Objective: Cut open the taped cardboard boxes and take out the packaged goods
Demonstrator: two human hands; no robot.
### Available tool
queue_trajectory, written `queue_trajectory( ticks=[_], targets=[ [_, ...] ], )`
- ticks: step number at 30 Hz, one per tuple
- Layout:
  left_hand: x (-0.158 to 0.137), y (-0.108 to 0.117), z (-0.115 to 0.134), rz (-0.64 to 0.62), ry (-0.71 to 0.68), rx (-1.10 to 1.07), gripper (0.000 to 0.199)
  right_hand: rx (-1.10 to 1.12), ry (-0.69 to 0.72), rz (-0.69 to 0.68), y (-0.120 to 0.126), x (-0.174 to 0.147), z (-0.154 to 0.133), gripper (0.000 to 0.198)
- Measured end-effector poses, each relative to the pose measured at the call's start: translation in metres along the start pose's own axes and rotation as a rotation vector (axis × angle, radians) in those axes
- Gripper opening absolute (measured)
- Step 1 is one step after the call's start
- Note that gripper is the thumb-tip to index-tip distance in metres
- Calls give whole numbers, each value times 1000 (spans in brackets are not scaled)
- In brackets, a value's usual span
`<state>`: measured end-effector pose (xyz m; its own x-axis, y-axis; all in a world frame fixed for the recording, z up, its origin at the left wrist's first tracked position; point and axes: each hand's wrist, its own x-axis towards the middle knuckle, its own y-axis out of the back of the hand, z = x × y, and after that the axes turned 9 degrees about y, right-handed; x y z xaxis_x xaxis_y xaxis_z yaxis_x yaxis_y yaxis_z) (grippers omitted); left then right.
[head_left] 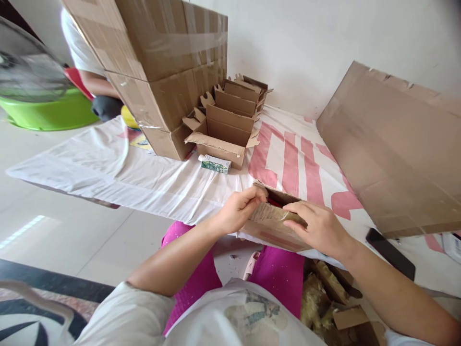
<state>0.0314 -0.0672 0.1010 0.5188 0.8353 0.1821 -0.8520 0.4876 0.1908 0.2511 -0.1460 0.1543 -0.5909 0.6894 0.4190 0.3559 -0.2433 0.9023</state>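
Note:
A small cardboard box (pixel 273 223) with brown tape on its near side lies in front of me at the table's near edge, its top partly open. Something red shows inside the gap, too little of it to name. My left hand (pixel 245 206) has its fingers curled closed at the box's left end, by the raised flap. On the right end, my right hand (pixel 320 226) grips the box, fingers over the top edge and thumb on the near side.
Several open cardboard boxes (pixel 230 122) stand in a row beyond, with a small green-and-white carton (pixel 215 164) before them. Stacked taped boxes (pixel 169 62) rise at left, partly hiding another person (pixel 95 84). A large cardboard sheet (pixel 396 154) and black phone (pixel 391 252) are at right.

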Motion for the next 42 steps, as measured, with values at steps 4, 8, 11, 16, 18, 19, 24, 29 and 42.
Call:
queue_trajectory(
  ticks=[4, 8, 11, 16, 18, 19, 24, 29, 42],
  targets=[
    [-2, 9, 6, -66, 34, 168, 18, 32, -51, -1, -3, -3, 4, 20],
    [-3, 13, 11, -58, 55, 271, 16, 64, -44, -4, -4, -1, 4, 18],
    [-4, 14, 16, -57, 28, 286, 7, 71, -42, -2, -4, -1, -1, 17],
    [-15, 20, 22, -146, -85, 271, 6, 141, -88, -99, 14, -7, -18, 21],
    [-23, 24, 24, -252, -214, 303, 7, 271, -97, -232, 24, -10, -21, 31],
    [-28, 26, 24, -304, -271, 335, 8, 332, -97, -294, 26, -11, -21, 34],
    [-45, 26, 17, -366, -398, 554, 15, 224, -102, -395, 14, -19, -7, 34],
    [-48, 24, 11, -372, -415, 647, 12, -154, -50, -389, 1, -25, 1, 27],
    [-24, 18, 13, -254, -365, 755, 13, -172, -194, -346, 18, -49, 22, 32]
  ],
)
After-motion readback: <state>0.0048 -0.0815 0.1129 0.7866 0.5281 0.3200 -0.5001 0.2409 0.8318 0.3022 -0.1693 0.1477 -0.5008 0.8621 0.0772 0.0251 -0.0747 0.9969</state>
